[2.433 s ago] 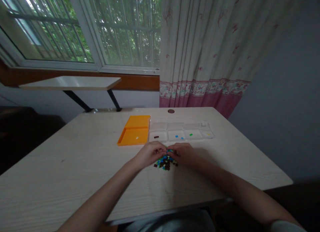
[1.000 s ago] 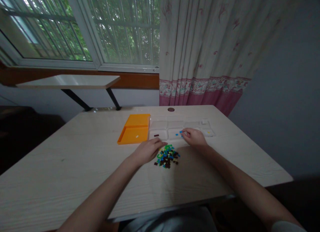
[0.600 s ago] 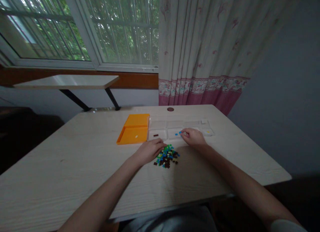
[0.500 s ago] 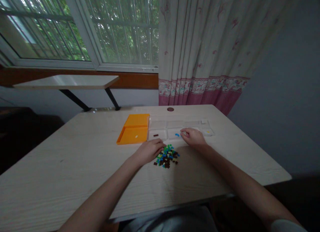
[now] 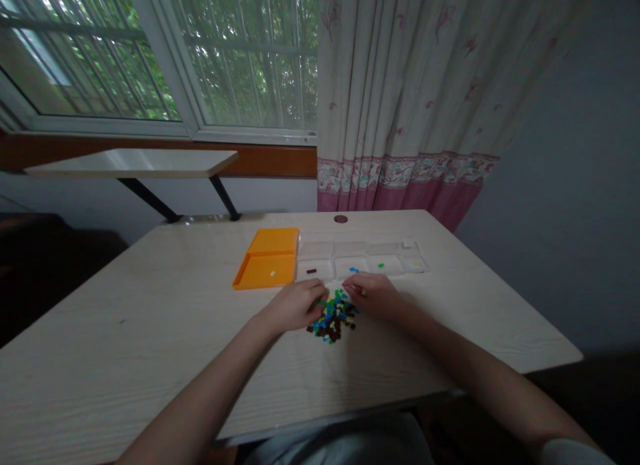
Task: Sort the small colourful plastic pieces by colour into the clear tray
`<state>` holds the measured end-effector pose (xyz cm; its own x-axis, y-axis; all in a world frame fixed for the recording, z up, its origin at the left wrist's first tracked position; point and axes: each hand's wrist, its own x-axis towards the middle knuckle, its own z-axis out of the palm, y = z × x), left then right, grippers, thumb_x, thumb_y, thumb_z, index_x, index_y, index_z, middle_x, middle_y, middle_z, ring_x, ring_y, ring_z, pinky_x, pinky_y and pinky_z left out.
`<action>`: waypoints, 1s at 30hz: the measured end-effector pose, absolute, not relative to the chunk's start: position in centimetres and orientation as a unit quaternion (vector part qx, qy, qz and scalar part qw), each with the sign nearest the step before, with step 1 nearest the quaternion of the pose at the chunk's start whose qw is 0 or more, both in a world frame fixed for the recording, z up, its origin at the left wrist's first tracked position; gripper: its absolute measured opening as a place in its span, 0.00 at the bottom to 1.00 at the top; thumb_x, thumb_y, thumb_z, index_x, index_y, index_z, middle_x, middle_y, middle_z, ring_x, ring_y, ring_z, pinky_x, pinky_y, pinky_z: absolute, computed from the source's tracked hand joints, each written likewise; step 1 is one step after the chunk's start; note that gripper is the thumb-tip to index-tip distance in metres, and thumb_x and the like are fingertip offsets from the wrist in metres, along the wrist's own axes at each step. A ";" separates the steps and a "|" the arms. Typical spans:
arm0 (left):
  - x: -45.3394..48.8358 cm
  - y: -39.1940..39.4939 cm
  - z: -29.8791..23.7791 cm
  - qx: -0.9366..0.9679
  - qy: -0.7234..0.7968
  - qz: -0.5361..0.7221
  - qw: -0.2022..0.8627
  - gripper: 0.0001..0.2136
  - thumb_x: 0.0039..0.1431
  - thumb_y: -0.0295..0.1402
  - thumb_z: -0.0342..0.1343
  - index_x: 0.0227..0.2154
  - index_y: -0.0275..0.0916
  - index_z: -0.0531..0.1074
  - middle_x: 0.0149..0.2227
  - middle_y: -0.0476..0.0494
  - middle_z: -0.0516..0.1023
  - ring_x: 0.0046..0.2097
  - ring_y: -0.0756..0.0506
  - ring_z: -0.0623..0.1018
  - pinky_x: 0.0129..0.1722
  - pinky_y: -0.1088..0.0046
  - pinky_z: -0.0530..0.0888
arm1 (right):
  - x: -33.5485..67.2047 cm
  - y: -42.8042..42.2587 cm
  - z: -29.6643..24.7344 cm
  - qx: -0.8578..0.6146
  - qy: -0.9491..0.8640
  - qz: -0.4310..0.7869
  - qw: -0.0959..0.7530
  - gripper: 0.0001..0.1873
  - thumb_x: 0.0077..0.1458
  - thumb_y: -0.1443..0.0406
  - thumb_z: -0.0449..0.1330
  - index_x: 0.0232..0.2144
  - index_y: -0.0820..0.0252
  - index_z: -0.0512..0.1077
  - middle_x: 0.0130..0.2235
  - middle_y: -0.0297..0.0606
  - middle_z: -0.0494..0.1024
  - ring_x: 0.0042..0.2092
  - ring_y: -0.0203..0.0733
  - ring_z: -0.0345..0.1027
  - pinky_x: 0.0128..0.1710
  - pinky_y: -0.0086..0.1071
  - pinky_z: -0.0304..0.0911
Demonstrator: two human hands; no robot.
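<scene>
A small heap of tiny coloured bricks (image 5: pixel 334 317), blue, green, yellow and dark brown, lies on the pale wooden table (image 5: pixel 150 331). My left hand (image 5: pixel 295 303) rests at the heap's left edge with its fingers curled onto the bricks. My right hand (image 5: pixel 373 294) sits at the heap's upper right, fingertips pinched together at the pile. Behind the heap stands a clear compartment tray (image 5: pixel 395 250). Its cells hold a brown piece (image 5: pixel 311 271), blue pieces (image 5: pixel 353 269), a green piece (image 5: pixel 381 265) and a yellow piece (image 5: pixel 416 264).
An orange lid (image 5: pixel 270 258) with one white piece in it lies left of the clear tray. A cable hole (image 5: pixel 341 219) is at the table's far edge. Beyond are a window, a wall shelf (image 5: pixel 130 163) and a patterned curtain (image 5: pixel 410 98).
My right hand has drawn back from the tray's blue cell to the top right of the heap. My left hand has stayed at the heap's left side.
</scene>
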<state>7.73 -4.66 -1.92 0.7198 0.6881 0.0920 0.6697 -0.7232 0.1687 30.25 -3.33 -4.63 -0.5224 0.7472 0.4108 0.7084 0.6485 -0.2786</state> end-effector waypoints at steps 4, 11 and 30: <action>7.9 -4.8 -1.9 0.927 0.361 0.081 0.063 0.11 0.52 0.29 0.48 0.39 0.39 0.67 0.37 0.44 0.70 0.39 0.45 0.72 0.36 0.74 0.68 | 29.5 -4.1 -4.6 -0.404 -0.885 0.039 0.228 0.08 0.55 0.64 0.54 0.32 0.57 0.73 0.27 0.33 0.75 0.29 0.34 0.66 0.31 0.25 0.56; 8.1 -4.8 -2.0 0.929 0.353 0.088 0.066 0.08 0.55 0.29 0.46 0.36 0.39 0.68 0.36 0.45 0.70 0.39 0.47 0.72 0.37 0.75 0.68 | 29.3 -4.3 -4.3 -0.406 -0.888 0.036 0.211 0.08 0.54 0.64 0.54 0.33 0.57 0.73 0.28 0.33 0.75 0.29 0.34 0.66 0.30 0.25 0.55; 8.6 -5.0 -2.1 0.917 0.359 0.154 0.084 0.12 0.62 0.33 0.40 0.35 0.37 0.68 0.34 0.44 0.70 0.38 0.48 0.72 0.37 0.75 0.68 | 29.1 -4.5 -4.0 -0.397 -0.891 0.061 0.212 0.09 0.54 0.62 0.54 0.36 0.56 0.73 0.28 0.33 0.76 0.29 0.34 0.67 0.30 0.25 0.56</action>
<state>8.64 -5.01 -2.14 0.6948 0.6840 0.2221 0.6325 -0.7282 0.2641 29.14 -4.55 -4.00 -0.5953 0.7330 0.3291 0.6810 0.6776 -0.2777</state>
